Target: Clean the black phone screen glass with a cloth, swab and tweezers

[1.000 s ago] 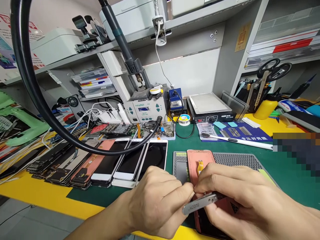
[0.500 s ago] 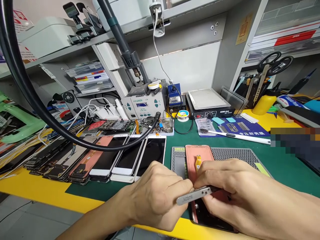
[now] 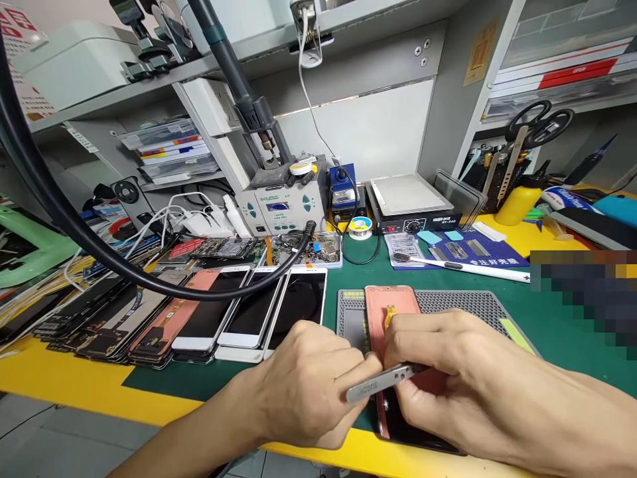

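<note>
A pink phone screen part (image 3: 393,297) lies partly on a grey perforated mat (image 3: 462,302), its lower end dark and a yellow flex cable (image 3: 390,312) near its top. My right hand (image 3: 448,372) is over it, with its fingers bent and pressed together around metal tweezers (image 3: 381,383). The handle end of the tweezers points left, and their tips are hidden. At the left edge of the pink part is my left hand (image 3: 318,385), curled closed with its fingertips close to the right ones. What the left fingers pinch is hidden.
Several phone screens (image 3: 298,305) are lined up at the left. A black hose (image 3: 164,285) arches in front of them from a grey soldering station (image 3: 283,206). Behind the mat are a hot plate (image 3: 411,196), a solder spool (image 3: 360,226) and a white brush (image 3: 478,270).
The whole view has shifted slightly, so the bench items appear a little further left. My hands keep nearly the same pose, and the right fingers now cover more of the yellow cable.
</note>
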Demonstrator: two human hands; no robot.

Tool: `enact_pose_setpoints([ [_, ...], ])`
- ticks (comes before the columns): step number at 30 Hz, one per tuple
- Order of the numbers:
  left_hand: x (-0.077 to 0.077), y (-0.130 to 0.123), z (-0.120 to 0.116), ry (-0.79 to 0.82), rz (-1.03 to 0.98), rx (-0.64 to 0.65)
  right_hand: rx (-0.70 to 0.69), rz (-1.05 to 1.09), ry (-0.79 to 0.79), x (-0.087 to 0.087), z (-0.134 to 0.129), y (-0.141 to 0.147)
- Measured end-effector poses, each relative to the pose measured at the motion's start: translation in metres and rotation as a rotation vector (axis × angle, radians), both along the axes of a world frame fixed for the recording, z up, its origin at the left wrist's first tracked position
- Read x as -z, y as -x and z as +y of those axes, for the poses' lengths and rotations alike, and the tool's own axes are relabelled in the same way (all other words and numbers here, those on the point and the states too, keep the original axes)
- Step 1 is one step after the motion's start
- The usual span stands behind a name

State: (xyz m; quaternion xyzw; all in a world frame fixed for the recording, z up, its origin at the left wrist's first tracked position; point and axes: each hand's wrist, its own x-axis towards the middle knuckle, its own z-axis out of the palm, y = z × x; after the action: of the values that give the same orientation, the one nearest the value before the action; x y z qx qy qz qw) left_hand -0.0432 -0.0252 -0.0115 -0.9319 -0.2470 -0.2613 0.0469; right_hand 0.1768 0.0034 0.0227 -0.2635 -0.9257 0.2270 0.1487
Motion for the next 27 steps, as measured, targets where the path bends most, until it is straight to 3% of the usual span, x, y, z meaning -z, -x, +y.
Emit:
enact_pose_setpoints([
  [8, -0.006, 0.0, -0.001, -0.11, -0.017, 0.012, 0.06, 0.063, 0.074, 0.002, 0.001, -0.002],
  [13, -0.006, 0.002, -0.001, -0.035, -0.018, 0.023, 0.11, 0.127, 0.082, -0.005, 0.002, -0.004],
  [18, -0.006, 0.001, 0.0, -0.07, -0.041, 0.031, 0.077, 0.088, 0.034, -0.005, 0.002, -0.004],
  [27, 0.003, 0.002, 0.002, 0.031, 0.042, 0.04, -0.021, -0.033, 0.005, -0.004, 0.001, -0.005],
])
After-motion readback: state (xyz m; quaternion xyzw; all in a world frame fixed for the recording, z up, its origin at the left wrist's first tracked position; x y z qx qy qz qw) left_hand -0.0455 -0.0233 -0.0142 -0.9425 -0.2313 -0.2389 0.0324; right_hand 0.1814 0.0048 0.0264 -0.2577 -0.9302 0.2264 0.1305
